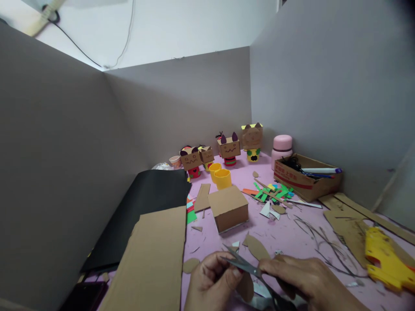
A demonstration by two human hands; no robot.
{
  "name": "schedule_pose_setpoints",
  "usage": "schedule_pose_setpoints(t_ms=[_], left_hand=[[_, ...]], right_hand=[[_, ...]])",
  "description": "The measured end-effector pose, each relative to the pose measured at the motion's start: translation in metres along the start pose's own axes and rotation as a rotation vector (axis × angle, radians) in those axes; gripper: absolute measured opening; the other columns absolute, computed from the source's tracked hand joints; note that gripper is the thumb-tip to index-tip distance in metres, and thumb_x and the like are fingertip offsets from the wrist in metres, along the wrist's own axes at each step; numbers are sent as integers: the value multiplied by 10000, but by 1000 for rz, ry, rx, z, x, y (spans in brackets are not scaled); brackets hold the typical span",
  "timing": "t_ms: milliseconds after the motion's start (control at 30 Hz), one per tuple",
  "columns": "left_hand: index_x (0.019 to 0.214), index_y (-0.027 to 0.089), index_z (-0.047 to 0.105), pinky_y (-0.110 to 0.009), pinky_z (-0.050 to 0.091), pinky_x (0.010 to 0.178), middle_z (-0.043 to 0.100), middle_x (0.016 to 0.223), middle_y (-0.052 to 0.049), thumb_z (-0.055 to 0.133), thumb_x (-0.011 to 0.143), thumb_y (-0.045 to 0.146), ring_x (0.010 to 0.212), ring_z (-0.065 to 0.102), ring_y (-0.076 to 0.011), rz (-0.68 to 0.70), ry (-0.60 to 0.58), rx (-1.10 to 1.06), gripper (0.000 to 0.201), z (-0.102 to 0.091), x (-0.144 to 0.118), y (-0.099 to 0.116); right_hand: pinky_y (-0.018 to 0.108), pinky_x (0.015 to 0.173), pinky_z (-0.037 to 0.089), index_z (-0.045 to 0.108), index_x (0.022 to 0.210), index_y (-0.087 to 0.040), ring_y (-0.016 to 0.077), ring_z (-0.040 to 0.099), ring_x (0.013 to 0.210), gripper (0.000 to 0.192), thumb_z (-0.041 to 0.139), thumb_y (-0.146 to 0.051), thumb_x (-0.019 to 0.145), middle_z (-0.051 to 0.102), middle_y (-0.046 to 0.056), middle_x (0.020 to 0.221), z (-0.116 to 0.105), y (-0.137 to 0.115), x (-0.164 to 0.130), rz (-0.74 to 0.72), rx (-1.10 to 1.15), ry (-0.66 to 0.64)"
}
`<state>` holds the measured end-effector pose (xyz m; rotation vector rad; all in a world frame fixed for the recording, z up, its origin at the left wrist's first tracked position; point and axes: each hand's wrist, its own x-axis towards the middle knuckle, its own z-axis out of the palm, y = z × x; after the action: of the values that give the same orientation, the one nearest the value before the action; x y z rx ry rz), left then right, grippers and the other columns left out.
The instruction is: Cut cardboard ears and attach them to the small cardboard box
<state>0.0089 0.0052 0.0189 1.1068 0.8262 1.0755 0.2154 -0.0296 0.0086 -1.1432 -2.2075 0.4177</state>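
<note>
My right hand is closed on a pair of scissors, its blades slightly apart and pointing left. The blade tips lie over the fingertips of my left hand. Those fingers are pinched together, and what they hold is too hidden to make out. A rounded brown cardboard piece shows just below the blades; I cannot tell whether it is held. Beyond the scissors lies a leaf-shaped cardboard piece. Farther back sits a closed cardboard box.
Cardboard-headed figures stand at the back behind yellow cups. A large cardboard sheet lies left on a black sheet. Rightward are paper scraps, a box of pens, a pink bottle and a yellow glue gun.
</note>
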Motion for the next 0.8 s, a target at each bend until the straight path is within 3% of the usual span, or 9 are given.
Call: schedule_pose_setpoints(t_ms=[300, 467, 667, 800], left_hand=[[669, 156, 709, -251, 451, 653, 674, 642, -25, 811, 658, 389, 635, 583, -144, -21, -33, 20, 255, 0, 2, 0], [658, 156, 703, -231, 427, 620, 660, 628, -14, 825, 639, 392, 607, 558, -124, -64, -29, -4, 266, -2, 3, -3], [638, 169, 694, -197, 378, 523, 599, 540, 28, 872, 572, 388, 503, 475, -80, -127, 42, -110, 290, -3, 5, -9], [681, 180, 698, -201, 395, 538, 617, 569, 23, 876, 569, 385, 523, 504, -87, -146, 79, -141, 293, -4, 6, -13]], right_hand=[[220, 561, 444, 613, 1153, -258, 172, 674, 638, 342, 606, -417, 851, 727, 28, 778, 8, 14, -6, -53, -80, -17], [219, 568, 438, 642, 1084, -247, 162, 666, 630, 254, 609, -313, 841, 728, 19, 752, 9, 10, -3, -22, -40, -12], [200, 540, 442, 685, 853, -225, 141, 599, 596, 103, 652, -270, 766, 670, -23, 686, 4, -2, 8, 225, 240, 2], [231, 589, 488, 679, 975, -205, 187, 640, 675, 258, 598, -357, 782, 691, 2, 743, 6, 17, 13, 414, 337, 146]])
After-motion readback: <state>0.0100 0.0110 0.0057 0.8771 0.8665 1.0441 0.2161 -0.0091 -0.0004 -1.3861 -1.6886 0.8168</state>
